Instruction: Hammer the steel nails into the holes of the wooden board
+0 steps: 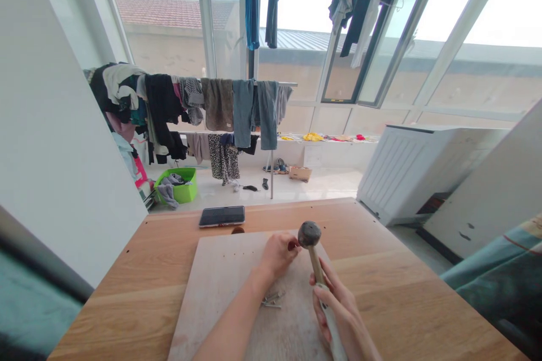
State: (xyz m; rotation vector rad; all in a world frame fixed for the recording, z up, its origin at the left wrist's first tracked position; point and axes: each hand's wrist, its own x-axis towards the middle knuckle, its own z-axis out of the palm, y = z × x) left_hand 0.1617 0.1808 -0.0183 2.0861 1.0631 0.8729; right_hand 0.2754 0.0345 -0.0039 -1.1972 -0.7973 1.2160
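My right hand (341, 307) is closed round the handle of a hammer (314, 254), whose round grey head is raised over a pale wooden board (220, 282). My left hand (279, 254) rests on the board with its fingers pinched together right beside the hammer head; whatever they pinch is too small to make out. Several nails (273, 298) lie loose on the board beneath my left forearm.
The board lies on a wooden table (139, 293). A dark phone (222, 216) sits near the table's far edge. Beyond stand a rack of hanging clothes (190, 107), a green laundry basket (178, 185) and a white appliance (415, 166) at the right.
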